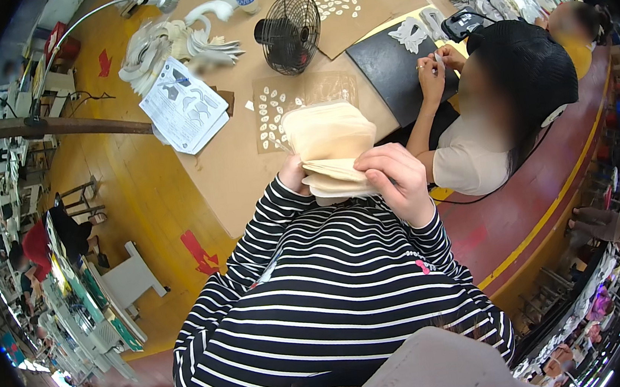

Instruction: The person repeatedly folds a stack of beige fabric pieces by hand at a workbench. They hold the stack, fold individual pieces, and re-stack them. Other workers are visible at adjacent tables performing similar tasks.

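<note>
Fingers of my right hand (396, 178) are curled over the near right edge of a stack of cream, rounded fabric pieces (332, 146), pinching the lower layers as if thumbing through them. My left hand (293, 174) is mostly hidden behind the stack; only a bit of it shows at the stack's left underside, so I take it to be supporting the pile, though I cannot tell how tightly it is closed. The stack is held up off the table, close to my chest, its top sheet tilted away from me.

Judging by the lie of things, the sorting is somewhere in the middle — the pile is still thick, and no pieces from it show laid out separately near me.

Beyond the stack lies a brown card sheet (301, 105) dotted with small white cut shapes, and farther off a black desk fan (289, 33). To the far left sits a printed paper sheet (183, 105) — with a fanned heap of white cut pieces (161, 47) behind it. To my right a co-worker's hands (434, 69) handle something small over a dark mat (388, 70).
</note>
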The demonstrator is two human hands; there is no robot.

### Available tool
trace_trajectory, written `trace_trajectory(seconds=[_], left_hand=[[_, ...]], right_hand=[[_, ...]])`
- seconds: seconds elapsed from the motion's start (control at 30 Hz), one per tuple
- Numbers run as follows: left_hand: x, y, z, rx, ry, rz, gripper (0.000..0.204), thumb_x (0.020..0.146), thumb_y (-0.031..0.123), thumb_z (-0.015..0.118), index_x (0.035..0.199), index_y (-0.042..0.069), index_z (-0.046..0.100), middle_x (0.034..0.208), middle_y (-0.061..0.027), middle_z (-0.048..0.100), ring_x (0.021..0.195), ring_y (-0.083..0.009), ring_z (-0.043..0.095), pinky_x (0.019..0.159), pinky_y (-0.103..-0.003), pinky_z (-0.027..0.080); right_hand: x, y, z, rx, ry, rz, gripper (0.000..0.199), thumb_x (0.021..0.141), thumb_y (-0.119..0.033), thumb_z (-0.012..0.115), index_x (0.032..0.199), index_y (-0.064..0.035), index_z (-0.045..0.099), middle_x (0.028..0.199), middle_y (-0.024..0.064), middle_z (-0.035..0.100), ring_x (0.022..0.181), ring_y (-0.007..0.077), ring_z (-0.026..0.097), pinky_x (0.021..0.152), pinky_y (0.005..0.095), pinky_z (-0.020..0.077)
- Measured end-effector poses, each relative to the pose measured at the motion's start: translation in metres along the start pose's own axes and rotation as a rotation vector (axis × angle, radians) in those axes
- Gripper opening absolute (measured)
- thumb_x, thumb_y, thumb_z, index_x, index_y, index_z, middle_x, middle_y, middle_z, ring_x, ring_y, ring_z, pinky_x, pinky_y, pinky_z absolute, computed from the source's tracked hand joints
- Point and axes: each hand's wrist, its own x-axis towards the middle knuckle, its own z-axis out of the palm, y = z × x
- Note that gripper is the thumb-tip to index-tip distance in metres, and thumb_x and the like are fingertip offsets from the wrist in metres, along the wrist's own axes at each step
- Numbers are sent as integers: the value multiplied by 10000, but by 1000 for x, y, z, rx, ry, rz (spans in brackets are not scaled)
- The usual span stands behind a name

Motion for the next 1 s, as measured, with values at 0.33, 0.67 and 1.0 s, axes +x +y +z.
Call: trace_trajectory(seconds=[0.33,0.67,1.0], left_hand=[[-21,-6,15,31,137,57,480,911,143,574,1364,21,471,1256,-138,605,1103,-236,634,926,-345,540],[-33,6,32,116,174,-69,535,859,115,622,1352,-41,483,1211,-191,626,1087,-284,642,934,-377,536],[-38,0,15,207,-28,0,567,845,115,648,1361,-41,473,1253,-186,609,1126,-289,623,964,-389,516]], right_hand=[[6,-17,18,-214,35,201,366,772,-215,780,1086,-49,692,992,113,551,937,269,525,782,364,447],[-3,-13,13,5,-144,239,226,877,-175,684,1060,-44,703,784,27,661,728,167,604,790,328,468],[-11,-16,37,539,217,788,343,895,9,667,1188,39,492,966,94,565,724,103,660,603,194,513]])
